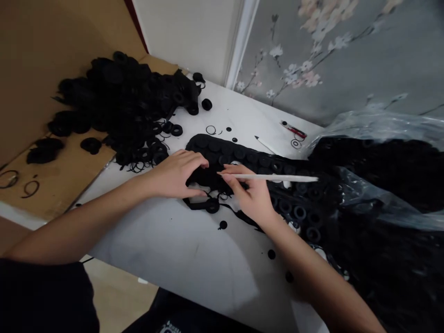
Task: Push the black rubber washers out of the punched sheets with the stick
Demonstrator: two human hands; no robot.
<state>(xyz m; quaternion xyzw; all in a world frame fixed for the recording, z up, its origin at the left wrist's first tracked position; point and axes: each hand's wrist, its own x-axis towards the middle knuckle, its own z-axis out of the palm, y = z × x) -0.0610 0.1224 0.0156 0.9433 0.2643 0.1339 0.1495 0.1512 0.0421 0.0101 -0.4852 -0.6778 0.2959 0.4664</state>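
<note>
My right hand [251, 194] pinches a slim white pencil-like stick [284, 177], which points left over a strip of black rubber. My left hand [178, 175] curves at the strip's left end, thumb and fingers apart, with black material visible between them. The black rubber strip [222, 145] has rows of round disc and ring shapes along it. Below the hands, a loose black ring [212, 206] lies by thin curled offcuts. What the right fingertips touch beneath the stick's tip is too dark to make out.
At the back left, a large heap of black rubber rings [118, 92] rests partly on cardboard [45, 189]. A clear plastic bag [378, 185] of black pieces stands at right. Another white pencil [265, 144] and a red tool [294, 130] lie behind the strip.
</note>
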